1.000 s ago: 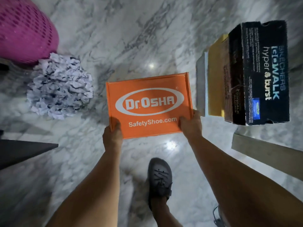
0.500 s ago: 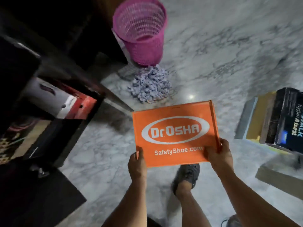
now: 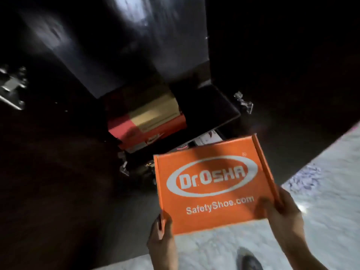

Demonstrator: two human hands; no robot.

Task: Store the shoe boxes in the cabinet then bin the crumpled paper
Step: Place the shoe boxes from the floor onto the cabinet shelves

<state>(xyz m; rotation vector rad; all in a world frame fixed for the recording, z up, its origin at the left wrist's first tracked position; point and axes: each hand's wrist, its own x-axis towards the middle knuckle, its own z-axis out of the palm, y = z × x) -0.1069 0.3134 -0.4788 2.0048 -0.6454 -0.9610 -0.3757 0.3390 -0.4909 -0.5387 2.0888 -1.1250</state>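
Note:
An orange "Dr.OSHA" shoe box (image 3: pixel 212 184) is held flat in front of me, lid up. My left hand (image 3: pixel 162 236) grips its near left corner and my right hand (image 3: pixel 280 209) grips its near right edge. Beyond the box stands the dark open cabinet (image 3: pixel 210 106). On its shelf sits a red shoe box (image 3: pixel 155 129) with a tan box (image 3: pixel 155 110) on top. A bit of the crumpled paper pile (image 3: pixel 303 178) shows on the floor at the right.
The pale marble floor (image 3: pixel 321 221) fills the lower right. An open cabinet door with metal hinges (image 3: pixel 11 88) stands at the left. Another hinge (image 3: pixel 243 102) shows at the shelf's right end. My shoe (image 3: pixel 247 259) is at the bottom edge.
My view has swung left from the floor to the cabinet. The orange box came with it, held in both hands. The pink basket and the stack of boxes have left the view.

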